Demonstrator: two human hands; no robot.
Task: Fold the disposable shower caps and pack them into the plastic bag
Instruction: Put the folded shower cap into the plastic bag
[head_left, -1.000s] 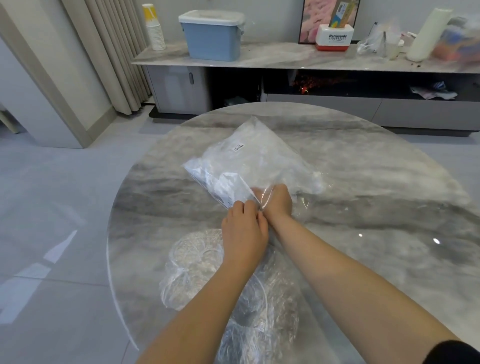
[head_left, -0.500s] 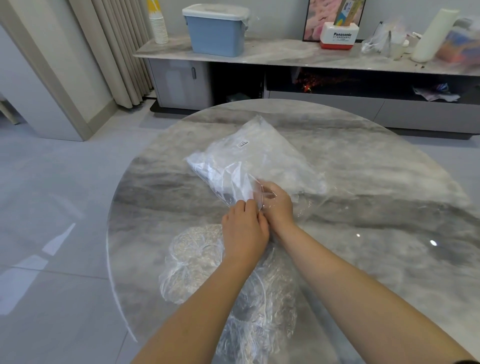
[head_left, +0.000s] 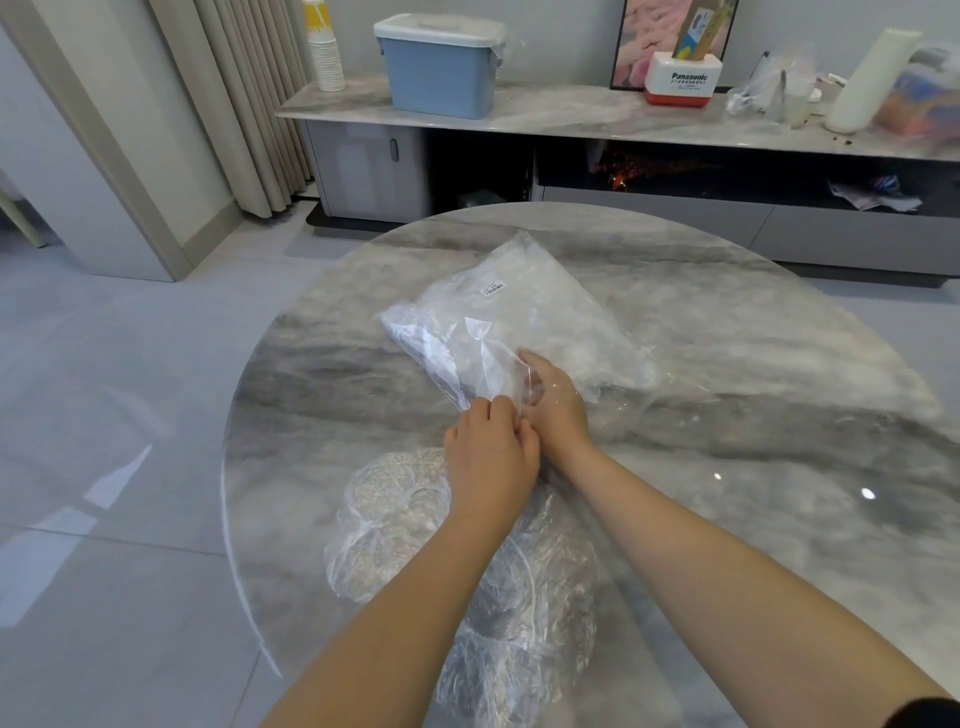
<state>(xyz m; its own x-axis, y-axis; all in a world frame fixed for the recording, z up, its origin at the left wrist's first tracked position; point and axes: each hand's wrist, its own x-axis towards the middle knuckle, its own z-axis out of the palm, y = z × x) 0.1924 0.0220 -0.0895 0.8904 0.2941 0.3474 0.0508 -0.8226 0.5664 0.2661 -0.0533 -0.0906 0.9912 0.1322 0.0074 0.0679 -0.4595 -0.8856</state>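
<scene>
L hand (head_left: 491, 454) pinches plastic bag (head_left: 519, 322) mouth up so R hand (head_left: 553, 400) can slide inside; R fingers' curl: can't tell. Loose shower caps (head_left: 415, 525) wait nearby.

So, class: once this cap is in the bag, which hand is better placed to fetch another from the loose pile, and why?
Probably the left hand: it sits nearest the loose shower caps, only pinching the plastic bag mouth. The right hand is reaching into the bag.

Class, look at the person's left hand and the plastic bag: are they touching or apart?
Touching. The head view shows the left hand with its fingers pinching the open edge of the plastic bag, no gap between them.
</scene>
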